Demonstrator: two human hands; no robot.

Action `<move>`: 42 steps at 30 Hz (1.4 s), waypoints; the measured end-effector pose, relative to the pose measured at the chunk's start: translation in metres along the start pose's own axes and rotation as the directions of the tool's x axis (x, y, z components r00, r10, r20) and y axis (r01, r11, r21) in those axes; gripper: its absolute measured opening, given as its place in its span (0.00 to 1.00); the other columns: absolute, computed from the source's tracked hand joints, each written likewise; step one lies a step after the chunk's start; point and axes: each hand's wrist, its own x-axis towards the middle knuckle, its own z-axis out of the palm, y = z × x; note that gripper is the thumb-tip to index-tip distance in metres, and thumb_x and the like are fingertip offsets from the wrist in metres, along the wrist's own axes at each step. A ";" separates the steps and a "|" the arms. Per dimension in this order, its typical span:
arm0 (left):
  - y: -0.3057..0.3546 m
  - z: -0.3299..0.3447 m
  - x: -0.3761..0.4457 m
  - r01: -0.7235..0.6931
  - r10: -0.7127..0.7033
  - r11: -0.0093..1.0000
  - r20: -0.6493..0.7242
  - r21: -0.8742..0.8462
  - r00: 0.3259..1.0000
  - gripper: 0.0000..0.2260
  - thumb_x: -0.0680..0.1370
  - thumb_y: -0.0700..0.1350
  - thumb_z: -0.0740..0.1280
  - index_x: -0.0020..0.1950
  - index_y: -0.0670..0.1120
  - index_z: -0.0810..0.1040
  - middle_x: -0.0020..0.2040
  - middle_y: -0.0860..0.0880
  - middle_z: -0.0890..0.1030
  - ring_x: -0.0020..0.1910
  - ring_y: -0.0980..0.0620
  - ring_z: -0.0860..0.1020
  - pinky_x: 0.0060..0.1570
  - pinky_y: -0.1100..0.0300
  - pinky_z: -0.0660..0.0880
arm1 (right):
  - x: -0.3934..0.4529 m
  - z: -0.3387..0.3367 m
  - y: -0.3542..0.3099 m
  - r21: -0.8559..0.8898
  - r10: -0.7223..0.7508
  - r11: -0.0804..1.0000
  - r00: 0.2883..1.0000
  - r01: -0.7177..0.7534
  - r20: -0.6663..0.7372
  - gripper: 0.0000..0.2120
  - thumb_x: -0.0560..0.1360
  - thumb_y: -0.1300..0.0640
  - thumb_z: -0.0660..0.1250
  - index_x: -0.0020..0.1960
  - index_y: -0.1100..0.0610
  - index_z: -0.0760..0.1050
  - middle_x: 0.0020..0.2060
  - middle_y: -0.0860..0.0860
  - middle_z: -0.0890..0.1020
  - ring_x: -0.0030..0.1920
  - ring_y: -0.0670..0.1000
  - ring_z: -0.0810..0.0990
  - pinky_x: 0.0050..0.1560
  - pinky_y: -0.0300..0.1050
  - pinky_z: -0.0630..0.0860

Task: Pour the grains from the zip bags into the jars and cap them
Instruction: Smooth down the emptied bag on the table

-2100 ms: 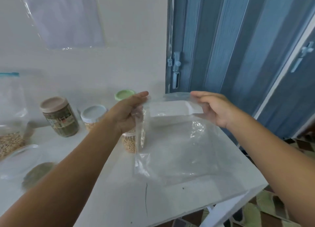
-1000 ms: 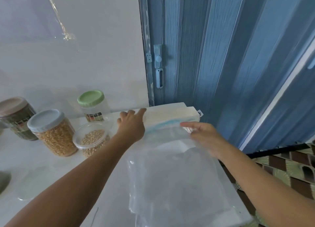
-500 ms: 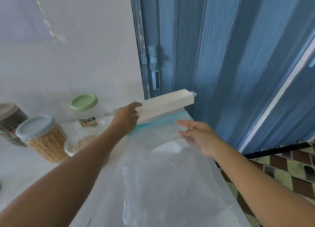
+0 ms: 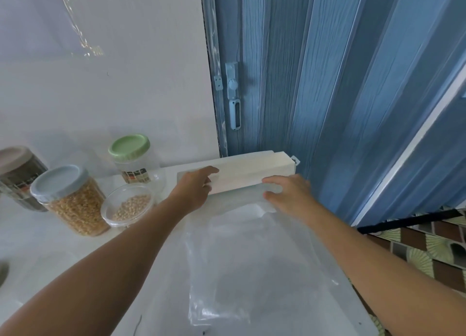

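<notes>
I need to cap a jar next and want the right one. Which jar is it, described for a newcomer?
Start at the blue folding door, then go left along the white table. Nearest the left hand stands the open jar, a little grain inside; the others wear lids.

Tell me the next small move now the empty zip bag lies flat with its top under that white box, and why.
Probably let go and reach for the lidless jar. The empty zip bag lies flat on the table, its top edge under the white box; the left hand holds the box and the right hand presses the bag. That jar holds grains with no lid on, so capping seems due.
</notes>
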 end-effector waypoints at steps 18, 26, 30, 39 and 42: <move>-0.003 0.044 -0.150 -0.252 0.137 0.941 0.426 0.226 0.895 0.53 0.67 0.86 0.50 0.82 0.61 0.32 0.81 0.58 0.29 0.79 0.56 0.26 0.81 0.50 0.36 | -0.101 0.053 0.012 -0.340 -0.121 0.897 0.897 0.282 0.425 0.44 0.74 0.20 0.42 0.82 0.39 0.33 0.81 0.50 0.29 0.80 0.54 0.27 0.81 0.56 0.34; -0.014 0.062 -0.151 -0.313 0.172 0.891 0.393 0.329 0.903 0.58 0.66 0.87 0.50 0.83 0.56 0.31 0.82 0.52 0.27 0.80 0.50 0.26 0.82 0.47 0.38 | -0.102 0.069 0.021 -0.396 -0.174 0.867 0.927 0.304 0.331 0.47 0.72 0.18 0.42 0.83 0.40 0.34 0.82 0.52 0.32 0.81 0.56 0.30 0.81 0.57 0.35; -0.013 0.063 -0.151 -0.323 0.174 0.873 0.384 0.366 0.907 0.59 0.65 0.87 0.49 0.83 0.54 0.31 0.82 0.51 0.28 0.80 0.48 0.26 0.82 0.46 0.38 | -0.102 0.073 0.025 -0.422 -0.191 0.850 0.932 0.314 0.309 0.47 0.73 0.18 0.43 0.83 0.40 0.34 0.82 0.52 0.32 0.82 0.56 0.30 0.82 0.58 0.36; -0.012 0.065 -0.151 -0.320 0.171 0.866 0.374 0.384 0.912 0.60 0.65 0.88 0.49 0.84 0.54 0.32 0.82 0.51 0.29 0.80 0.48 0.27 0.82 0.47 0.37 | -0.104 0.074 0.027 -0.433 -0.211 0.843 0.937 0.318 0.278 0.48 0.72 0.18 0.43 0.83 0.40 0.34 0.83 0.52 0.33 0.82 0.56 0.31 0.82 0.57 0.37; -0.013 0.065 -0.151 -0.312 0.169 0.873 0.368 0.374 0.915 0.60 0.64 0.88 0.50 0.84 0.55 0.33 0.82 0.51 0.29 0.80 0.49 0.27 0.82 0.47 0.37 | -0.104 0.075 0.027 -0.426 -0.213 0.847 0.937 0.318 0.276 0.48 0.71 0.17 0.42 0.83 0.40 0.34 0.83 0.52 0.34 0.82 0.56 0.31 0.82 0.57 0.36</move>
